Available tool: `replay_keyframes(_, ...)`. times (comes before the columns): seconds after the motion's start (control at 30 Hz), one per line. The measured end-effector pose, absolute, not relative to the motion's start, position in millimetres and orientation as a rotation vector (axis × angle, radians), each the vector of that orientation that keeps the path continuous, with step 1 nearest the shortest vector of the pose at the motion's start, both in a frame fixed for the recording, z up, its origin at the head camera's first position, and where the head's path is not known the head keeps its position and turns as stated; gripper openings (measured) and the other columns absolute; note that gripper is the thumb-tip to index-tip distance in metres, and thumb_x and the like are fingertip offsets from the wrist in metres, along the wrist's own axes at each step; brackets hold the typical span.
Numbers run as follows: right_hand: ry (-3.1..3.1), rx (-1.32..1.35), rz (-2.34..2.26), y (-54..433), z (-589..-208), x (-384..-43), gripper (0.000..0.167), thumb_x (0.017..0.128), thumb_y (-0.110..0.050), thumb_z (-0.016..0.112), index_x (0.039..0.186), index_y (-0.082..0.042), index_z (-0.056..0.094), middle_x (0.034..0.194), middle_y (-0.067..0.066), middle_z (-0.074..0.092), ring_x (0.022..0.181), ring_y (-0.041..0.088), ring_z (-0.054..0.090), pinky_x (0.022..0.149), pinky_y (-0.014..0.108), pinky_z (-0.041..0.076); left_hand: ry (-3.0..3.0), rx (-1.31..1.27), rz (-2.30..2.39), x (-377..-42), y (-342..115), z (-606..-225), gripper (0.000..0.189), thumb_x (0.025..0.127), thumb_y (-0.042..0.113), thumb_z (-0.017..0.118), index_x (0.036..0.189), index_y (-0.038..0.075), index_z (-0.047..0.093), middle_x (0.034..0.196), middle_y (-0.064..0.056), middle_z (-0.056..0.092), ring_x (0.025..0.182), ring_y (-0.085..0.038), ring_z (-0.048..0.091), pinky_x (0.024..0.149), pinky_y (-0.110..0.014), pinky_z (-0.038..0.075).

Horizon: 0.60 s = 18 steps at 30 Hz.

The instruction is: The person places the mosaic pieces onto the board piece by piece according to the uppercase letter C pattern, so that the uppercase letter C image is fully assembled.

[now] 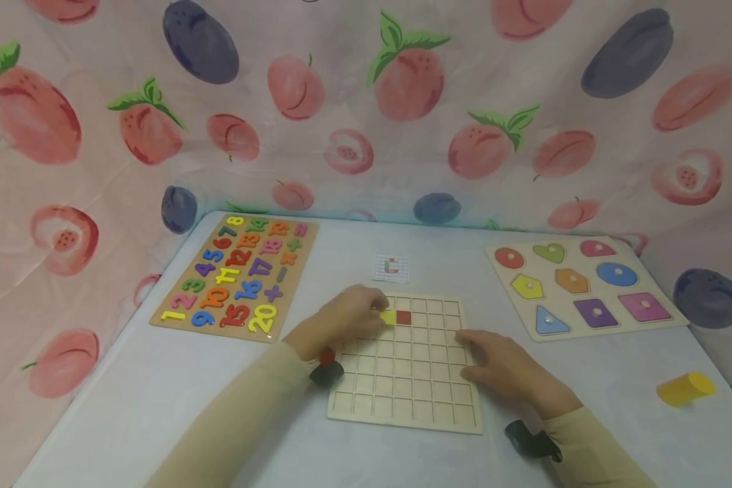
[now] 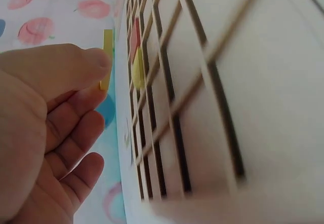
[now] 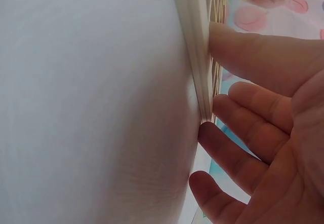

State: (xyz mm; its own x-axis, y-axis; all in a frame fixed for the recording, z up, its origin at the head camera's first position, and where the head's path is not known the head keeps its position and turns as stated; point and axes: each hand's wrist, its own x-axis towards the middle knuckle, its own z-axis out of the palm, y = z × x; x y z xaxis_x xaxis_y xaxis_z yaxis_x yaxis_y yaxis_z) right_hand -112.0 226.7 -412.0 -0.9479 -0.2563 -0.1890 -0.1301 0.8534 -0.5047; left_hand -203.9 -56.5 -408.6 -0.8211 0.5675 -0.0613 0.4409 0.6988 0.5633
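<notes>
A pale wooden grid board [image 1: 402, 410] lies on the table. A red tile [image 1: 404, 318] and a yellow tile [image 2: 138, 69] sit side by side in its upper cells. My left hand [image 1: 346, 316] is over the board's upper left part. Between thumb and finger it pinches another yellow tile [image 2: 107, 39], held on edge and apart from the board in the left wrist view. At the board's right edge rests my right hand [image 1: 503, 362], its thumb and fingertips touching the side, fingers loosely bent and gripping nothing.
Just beyond the board lies a small pattern card [image 1: 391, 268] with a coloured figure on a grid. A number puzzle board [image 1: 219, 327] is at the left, a shape puzzle board [image 1: 558, 261] at the right. A yellow cylinder [image 1: 683, 390] lies near the right table edge.
</notes>
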Motion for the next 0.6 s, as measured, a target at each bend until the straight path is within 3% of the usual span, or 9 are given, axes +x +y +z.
replay_keyframes(0.3, 2.777, -0.282, -0.741, 226, -410, -111, 0.061, 0.082, -0.012, 0.079, 0.138, -0.002, 0.056, 0.143, 0.019, 0.053, 0.136, 0.042, 0.042, 0.11, 0.057, 0.033, 2.645, 0.862, 0.803, -208, -30, -411, 0.029, 0.091, 0.016, 0.071, 0.119, 0.008, 0.069, 0.114, -0.001, 0.068, 0.109, -0.017, 0.057, 0.097, -0.032, 0.048)
replay_keyframes(0.6, 2.773, -0.288, -0.737, 227, -412, -111, 0.061, 0.083, -0.013, 0.079, 0.139, -0.003, 0.056, 0.144, 0.018, 0.053, 0.137, 0.042, 0.041, 0.11, 0.057, 0.033, 2.652, 0.914, 0.759, -211, -15, -420, 0.031, 0.091, 0.016, 0.07, 0.121, 0.008, 0.068, 0.103, 0.003, 0.066, 0.098, -0.013, 0.055, 0.09, -0.028, 0.048)
